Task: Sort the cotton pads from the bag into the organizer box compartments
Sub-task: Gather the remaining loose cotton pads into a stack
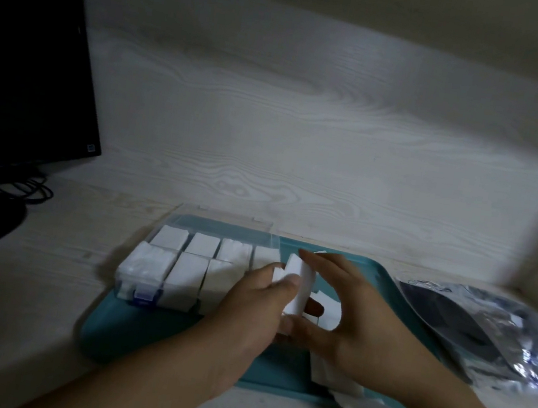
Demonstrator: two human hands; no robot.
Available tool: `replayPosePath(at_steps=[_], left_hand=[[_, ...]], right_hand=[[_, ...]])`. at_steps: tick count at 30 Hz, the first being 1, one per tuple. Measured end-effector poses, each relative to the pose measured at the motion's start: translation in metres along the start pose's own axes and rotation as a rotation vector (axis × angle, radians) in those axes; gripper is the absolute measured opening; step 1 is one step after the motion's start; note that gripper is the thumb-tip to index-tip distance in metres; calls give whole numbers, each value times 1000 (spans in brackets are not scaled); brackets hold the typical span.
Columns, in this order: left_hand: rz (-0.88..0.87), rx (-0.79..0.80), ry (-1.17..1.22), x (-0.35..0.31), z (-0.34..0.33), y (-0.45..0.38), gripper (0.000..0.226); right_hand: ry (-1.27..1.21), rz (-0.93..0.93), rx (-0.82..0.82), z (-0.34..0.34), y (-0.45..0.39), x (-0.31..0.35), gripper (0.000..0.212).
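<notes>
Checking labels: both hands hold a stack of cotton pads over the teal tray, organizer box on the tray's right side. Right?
Not quite. The head view shows the organizer box on the left side of the teal tray. Left hand and right hand do hold the stack of cotton pads.

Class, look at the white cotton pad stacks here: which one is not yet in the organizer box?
The stack of cotton pads held between the left hand and right hand above the teal tray; the others sit in organizer box compartments.

Dim, soft blur, dark warped edges
</notes>
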State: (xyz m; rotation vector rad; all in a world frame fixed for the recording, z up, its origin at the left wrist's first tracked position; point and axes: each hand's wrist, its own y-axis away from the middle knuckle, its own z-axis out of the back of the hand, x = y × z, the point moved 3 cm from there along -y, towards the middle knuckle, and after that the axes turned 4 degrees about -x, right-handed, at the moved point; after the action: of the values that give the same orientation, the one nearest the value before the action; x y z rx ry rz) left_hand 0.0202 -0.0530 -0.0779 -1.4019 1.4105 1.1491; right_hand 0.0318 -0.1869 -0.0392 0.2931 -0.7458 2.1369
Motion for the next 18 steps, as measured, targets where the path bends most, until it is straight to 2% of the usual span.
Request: replayPosePath(at_steps=[2,4,6,9,12,18], left_hand=[[0,3,36,-1,1,0,26],[3,22,85,-4,-1,2,26],[31,19,145,-6,-4,4,31],[121,43,219,-7,-7,5,42],[215,71,270,-6,-5,6,40],[229,106,303,-8,-3,6,33]], right_hand=[[-115,-67,-36,2,-2,-1,58],[-230,-123,-141,5,-5,-3,36],[-288,-167,-219,7,-7,-5,24],[-321,-183,-253,8,-8,-6,28],[-348,-175,-247,8,-7,-2,29],[-272,-115,-247,1,-4,4,20]])
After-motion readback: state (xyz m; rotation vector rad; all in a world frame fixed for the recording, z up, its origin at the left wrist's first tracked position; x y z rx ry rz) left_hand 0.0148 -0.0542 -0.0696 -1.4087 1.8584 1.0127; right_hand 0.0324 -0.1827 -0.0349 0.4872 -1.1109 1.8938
